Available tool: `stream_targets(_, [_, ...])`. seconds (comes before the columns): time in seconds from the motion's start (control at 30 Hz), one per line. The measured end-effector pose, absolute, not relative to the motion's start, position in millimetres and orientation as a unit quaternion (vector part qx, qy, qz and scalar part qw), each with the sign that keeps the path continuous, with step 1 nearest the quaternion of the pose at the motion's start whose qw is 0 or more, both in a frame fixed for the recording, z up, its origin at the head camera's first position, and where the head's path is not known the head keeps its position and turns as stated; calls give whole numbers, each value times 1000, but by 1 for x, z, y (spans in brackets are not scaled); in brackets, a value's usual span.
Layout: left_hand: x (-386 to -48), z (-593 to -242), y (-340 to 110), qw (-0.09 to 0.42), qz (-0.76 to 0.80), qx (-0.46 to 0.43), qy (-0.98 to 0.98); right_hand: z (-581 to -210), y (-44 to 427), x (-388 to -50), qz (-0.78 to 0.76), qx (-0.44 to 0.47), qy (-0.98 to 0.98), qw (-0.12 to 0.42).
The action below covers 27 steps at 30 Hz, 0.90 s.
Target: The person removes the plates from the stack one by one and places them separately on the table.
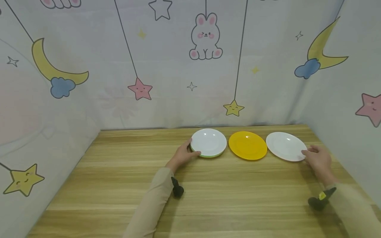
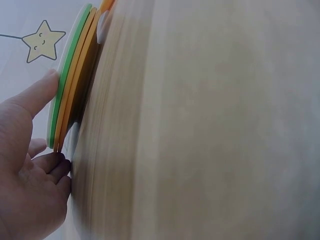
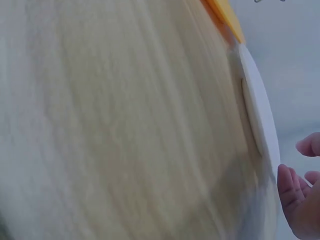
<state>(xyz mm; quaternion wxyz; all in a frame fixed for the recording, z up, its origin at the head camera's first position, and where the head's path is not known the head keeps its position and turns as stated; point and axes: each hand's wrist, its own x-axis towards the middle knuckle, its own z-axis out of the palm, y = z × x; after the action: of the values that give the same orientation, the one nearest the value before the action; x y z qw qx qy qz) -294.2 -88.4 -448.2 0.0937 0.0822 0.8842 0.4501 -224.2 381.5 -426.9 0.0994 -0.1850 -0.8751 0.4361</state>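
Observation:
My left hand (image 1: 183,154) is at the left edge of a stack of plates (image 1: 209,142). The top plate is white, with a green rim below it and orange rims (image 2: 75,70) lower in the stack. In the left wrist view the thumb lies against the upper rims while curled fingers (image 2: 57,167) meet the lower edge, pinching the stack. My right hand (image 1: 319,162) is at the right edge of a single white plate (image 1: 286,146). Its thumb (image 3: 309,144) stands apart from the plate, and its loosely bent fingers are beside the rim.
A yellow plate (image 1: 248,145) lies between the stack and the single white plate. All rest near the back of a wood-grain table (image 1: 226,198). A curtain (image 1: 172,66) printed with stars, moons and a rabbit hangs behind and along both sides.

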Motion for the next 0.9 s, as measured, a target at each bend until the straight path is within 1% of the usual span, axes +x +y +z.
stream_targets(0.13, [-294,-448,-88,93,450,82,884,-421,373,-231,442,-163,-877,92])
stream_targets(0.3, [-295,-449,-88,93,448,82,885,-416,349,-239,468,-137,-867,104])
stream_targets(0.43, [-296,-449,-88,93,448,79,886,-412,329,-246,462,-109,-874,102])
stream_targets(0.7, [-297,-452,-89,91,452,82,884,-412,290,-259,452,-76,-887,47])
stream_targets(0.9, [-298,-452,-88,88,450,89,884,-411,264,-268,474,-70,-878,21])
